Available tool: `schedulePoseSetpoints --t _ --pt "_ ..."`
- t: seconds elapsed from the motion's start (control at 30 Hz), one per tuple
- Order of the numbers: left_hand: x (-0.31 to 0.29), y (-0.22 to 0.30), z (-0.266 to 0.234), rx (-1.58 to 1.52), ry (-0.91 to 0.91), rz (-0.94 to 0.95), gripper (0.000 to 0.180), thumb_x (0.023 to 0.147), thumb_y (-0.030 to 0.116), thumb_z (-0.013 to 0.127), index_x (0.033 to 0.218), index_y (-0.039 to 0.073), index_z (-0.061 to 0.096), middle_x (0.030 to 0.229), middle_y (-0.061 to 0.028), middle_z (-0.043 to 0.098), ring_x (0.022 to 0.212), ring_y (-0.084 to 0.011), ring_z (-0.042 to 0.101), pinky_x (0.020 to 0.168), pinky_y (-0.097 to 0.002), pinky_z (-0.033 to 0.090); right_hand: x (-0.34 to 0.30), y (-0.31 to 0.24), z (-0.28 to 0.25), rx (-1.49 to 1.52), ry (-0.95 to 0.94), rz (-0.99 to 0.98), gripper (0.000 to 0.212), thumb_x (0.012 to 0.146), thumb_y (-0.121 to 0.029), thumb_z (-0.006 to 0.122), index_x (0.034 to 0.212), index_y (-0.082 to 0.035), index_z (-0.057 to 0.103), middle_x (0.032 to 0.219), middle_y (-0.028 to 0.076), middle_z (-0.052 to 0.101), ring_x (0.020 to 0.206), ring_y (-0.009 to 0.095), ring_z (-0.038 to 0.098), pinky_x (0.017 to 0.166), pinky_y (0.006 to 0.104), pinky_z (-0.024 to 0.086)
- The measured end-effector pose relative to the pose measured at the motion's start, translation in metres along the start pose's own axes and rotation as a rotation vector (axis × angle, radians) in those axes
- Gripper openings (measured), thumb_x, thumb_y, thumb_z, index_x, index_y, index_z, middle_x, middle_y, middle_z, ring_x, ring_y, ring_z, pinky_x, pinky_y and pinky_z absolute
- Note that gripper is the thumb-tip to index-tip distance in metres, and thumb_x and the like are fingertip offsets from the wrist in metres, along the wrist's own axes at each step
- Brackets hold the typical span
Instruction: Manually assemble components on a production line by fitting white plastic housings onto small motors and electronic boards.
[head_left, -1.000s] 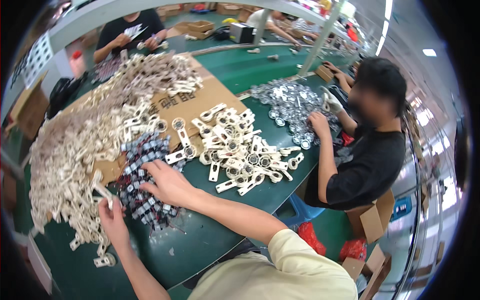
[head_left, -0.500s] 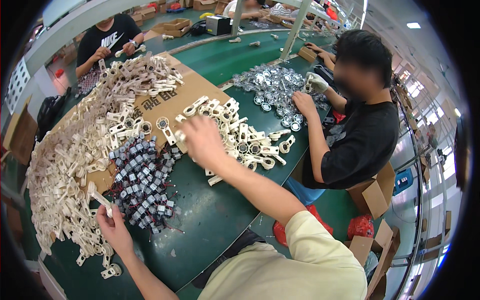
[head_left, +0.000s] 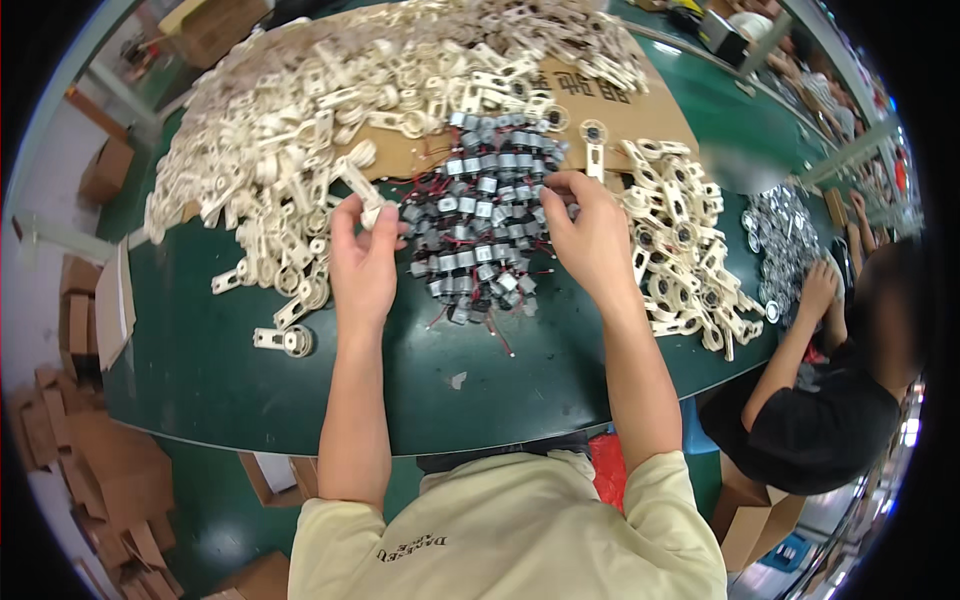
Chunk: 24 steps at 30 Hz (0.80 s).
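Observation:
My left hand (head_left: 364, 262) pinches a cream plastic housing (head_left: 358, 182) by its lower end, thumb and fingers around it; the long arm of the piece points up and away. My right hand (head_left: 592, 238) is at the right edge of a heap of small silvery motors (head_left: 482, 262) with red wires. Its thumb and fingers are curled close together, and what lies between them is hidden. Right of that hand lies a pile of cream housings with dark round centres (head_left: 682, 235). One similar housing (head_left: 594, 145) lies apart on the cardboard.
Loose cream housings (head_left: 290, 130) form a large heap at left and back, partly on a cardboard sheet (head_left: 660, 110). A co-worker (head_left: 815, 400) sits at right by a pile of clear, shiny round parts (head_left: 785, 235). Cardboard boxes (head_left: 115, 470) stand on the floor at left.
My view has swung left. My right hand has come back from the right pile of housings to the motor heap. My left hand still holds the cream housing.

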<state>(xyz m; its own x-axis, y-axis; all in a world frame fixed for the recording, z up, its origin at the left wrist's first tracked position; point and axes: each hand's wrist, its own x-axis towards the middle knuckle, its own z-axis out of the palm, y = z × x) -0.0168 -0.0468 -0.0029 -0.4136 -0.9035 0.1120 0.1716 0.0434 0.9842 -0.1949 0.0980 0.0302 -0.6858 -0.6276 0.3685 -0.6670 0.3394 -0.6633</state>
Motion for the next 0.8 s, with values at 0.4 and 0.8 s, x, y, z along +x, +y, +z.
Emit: schedulePoseSetpoints --t 0.4,0.8 --pt "-0.007 0.013 -0.01 -0.194 -0.127 -0.179 0.033 0.1 0.026 0.054 0.12 -0.001 0.05 0.104 -0.0103 0.063 0.084 -0.0194 0.067 0.071 -0.0284 0.054 -0.011 -0.033 0.044 -0.058 -0.213 -0.098 0.028 0.081 -0.018 0.072 0.1 0.0 0.061 0.098 0.019 0.061 0.085 0.039 0.063 0.073 0.0467 0.052" --pt "-0.015 0.017 -0.005 -0.475 -0.35 -0.297 0.032 0.102 0.025 0.05 0.123 0.001 0.051 0.107 -0.0132 0.066 0.086 -0.0223 0.068 0.074 -0.0317 0.056 -0.031 0.01 -0.008 1.175 -0.501 0.287 0.029 0.095 -0.008 0.057 0.122 0.003 0.057 0.103 0.008 0.065 0.093 0.015 0.064 0.086 0.0293 0.051"
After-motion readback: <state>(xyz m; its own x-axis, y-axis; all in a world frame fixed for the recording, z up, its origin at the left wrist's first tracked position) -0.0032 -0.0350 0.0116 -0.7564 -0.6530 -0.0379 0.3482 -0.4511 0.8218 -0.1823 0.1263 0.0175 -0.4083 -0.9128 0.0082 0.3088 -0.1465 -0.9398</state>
